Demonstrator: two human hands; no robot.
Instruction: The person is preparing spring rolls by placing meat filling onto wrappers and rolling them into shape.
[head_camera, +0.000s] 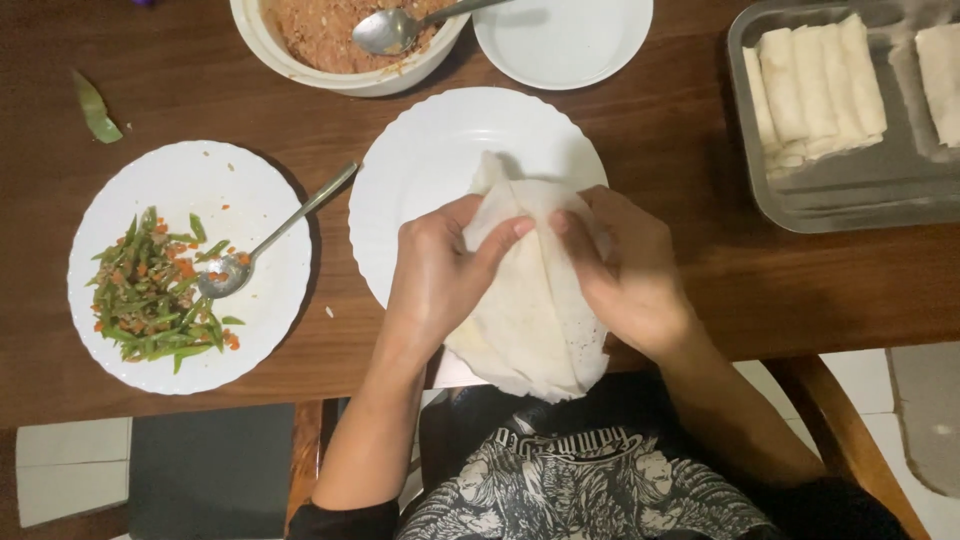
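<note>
A thin pale wrapper sheet (530, 310) hangs over the near edge of the empty white plate (440, 150), pinched at its upper edge by both hands so the layers can be teased apart. The left hand (440, 275) and the right hand (630, 270) each close thumb and fingertips on it. Left of that plate sits a plate of chopped green beans (150, 290) with a spoon (270, 235); beyond it, a bowl of filling (340, 35); to its right, a metal tray (850, 185) of finished rolls (815, 85), all within reach on the tabletop (690, 270).

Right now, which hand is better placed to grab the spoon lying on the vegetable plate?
Probably the left hand: the spoon lies on its side, its handle angled toward it. The right hand would have to cross over the wrapper both hold.
</note>
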